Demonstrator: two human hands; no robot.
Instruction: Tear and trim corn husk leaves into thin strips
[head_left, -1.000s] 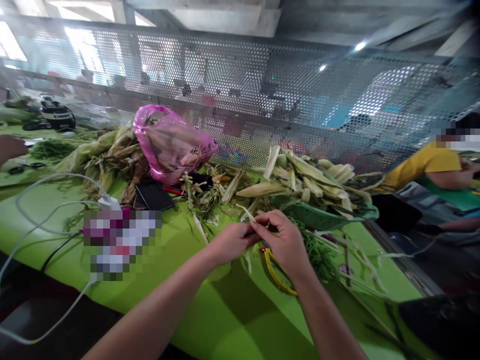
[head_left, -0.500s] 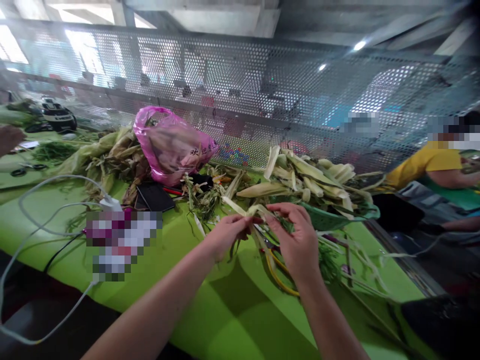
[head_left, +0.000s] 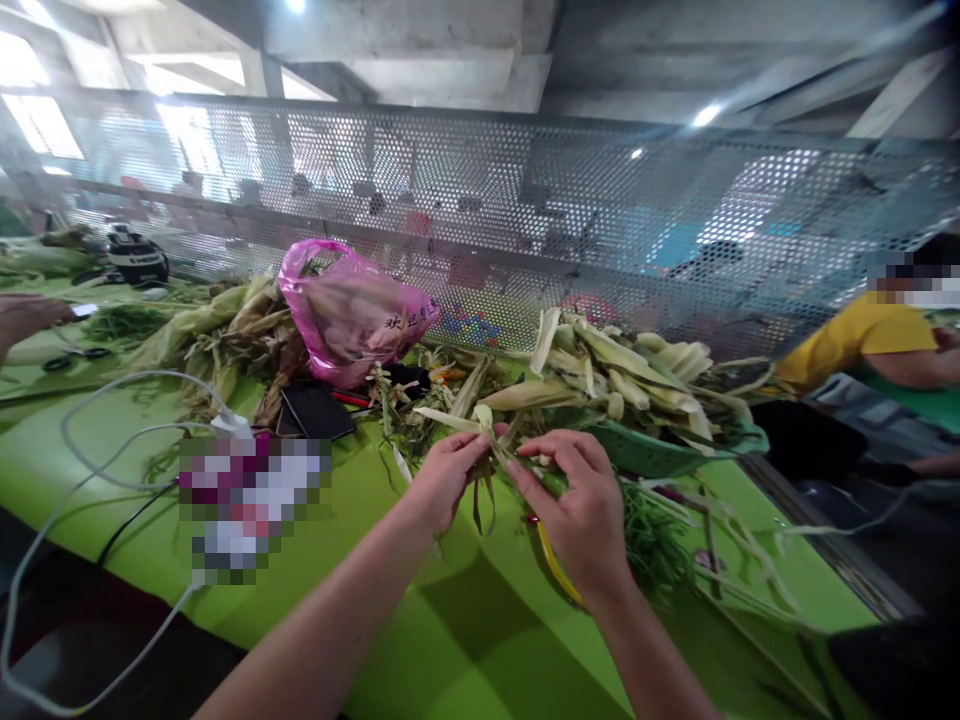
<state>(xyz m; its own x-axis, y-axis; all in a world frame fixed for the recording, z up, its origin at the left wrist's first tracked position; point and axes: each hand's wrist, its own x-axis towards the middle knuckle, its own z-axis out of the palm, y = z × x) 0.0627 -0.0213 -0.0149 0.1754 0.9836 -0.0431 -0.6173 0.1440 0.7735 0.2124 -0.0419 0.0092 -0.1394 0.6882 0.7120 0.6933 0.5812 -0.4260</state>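
corn husk [head_left: 469, 420] over the green table [head_left: 450, 640], left hand [head_left: 442, 480] and right hand [head_left: 581, 510] each with grip clamped on it.

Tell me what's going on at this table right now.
A person is working with bare hands over a green table. The left hand and right hand both pinch a small corn husk bundle, with loose strips hanging below it. Just behind, a green basket holds a pile of pale corn ears. A pink plastic bag and a husk heap lie further left. A yellow-handled tool lies under the right hand. A second person in a yellow shirt is at the far right.
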